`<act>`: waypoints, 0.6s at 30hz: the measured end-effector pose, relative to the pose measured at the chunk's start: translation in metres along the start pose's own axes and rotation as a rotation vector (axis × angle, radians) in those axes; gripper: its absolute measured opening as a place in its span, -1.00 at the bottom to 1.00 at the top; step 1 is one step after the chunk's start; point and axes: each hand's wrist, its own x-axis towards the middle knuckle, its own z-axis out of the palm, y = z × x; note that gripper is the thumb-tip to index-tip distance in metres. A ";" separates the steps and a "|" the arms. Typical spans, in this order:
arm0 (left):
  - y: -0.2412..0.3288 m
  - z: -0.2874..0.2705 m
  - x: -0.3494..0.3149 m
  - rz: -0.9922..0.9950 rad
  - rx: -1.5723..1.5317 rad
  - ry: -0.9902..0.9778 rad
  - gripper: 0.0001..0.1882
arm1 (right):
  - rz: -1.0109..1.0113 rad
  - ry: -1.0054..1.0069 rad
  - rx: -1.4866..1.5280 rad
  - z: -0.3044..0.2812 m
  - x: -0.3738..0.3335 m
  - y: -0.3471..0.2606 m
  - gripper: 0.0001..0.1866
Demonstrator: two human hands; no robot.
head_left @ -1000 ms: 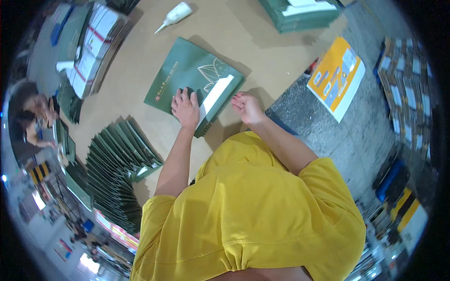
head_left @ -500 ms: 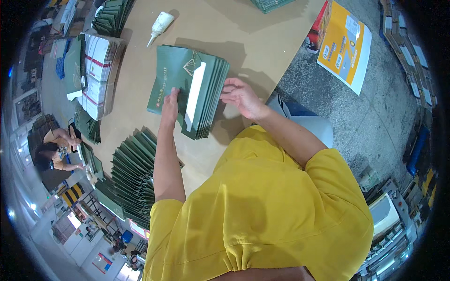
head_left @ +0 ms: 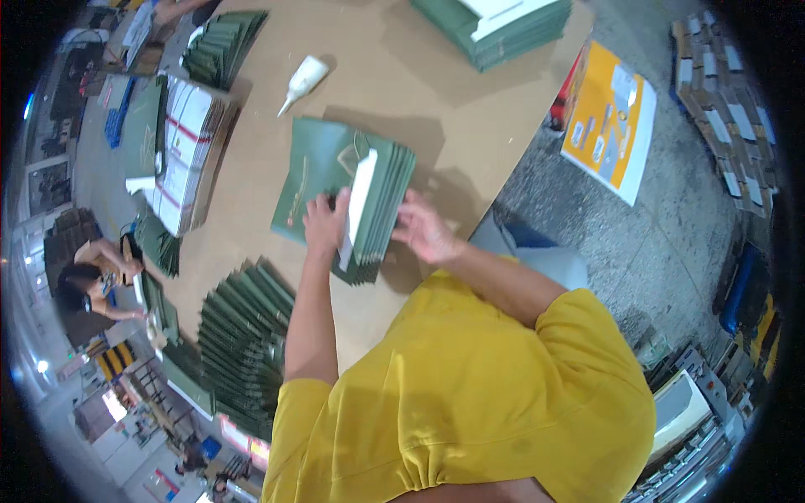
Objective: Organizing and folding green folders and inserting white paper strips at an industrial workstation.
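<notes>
A stack of dark green paper folders (head_left: 390, 201) with gold print sits on the table in front of me, its layers stepped at the right side. A white strip (head_left: 362, 189) runs along the top folder. My left hand (head_left: 325, 222) is on the top folder beside this strip, fingers bent and closed on the folder's edge. At the stack's right edge, my right hand (head_left: 426, 228) has its curled fingers against the layered sides; its fingertips are partly hidden. Beyond the stack lies a white squeeze bottle (head_left: 306, 78) with a narrow nozzle.
Fanned green folders (head_left: 239, 335) spread at the near left. Banded white bundles (head_left: 186, 142) stand at the left edge, and another green stack (head_left: 511, 42) at the far right. Past the table's right edge is a yellow printed sheet (head_left: 608, 117). A co-worker (head_left: 92, 281) handles folders at left.
My left hand has shifted toward the white strip, its fingers now bent. My right hand has come closer against the stack's edge. The view has shifted, showing more of the far green stack.
</notes>
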 end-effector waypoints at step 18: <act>0.030 0.036 -0.015 0.037 0.244 0.211 -0.27 | -0.150 0.462 -0.607 -0.002 0.040 0.006 -0.60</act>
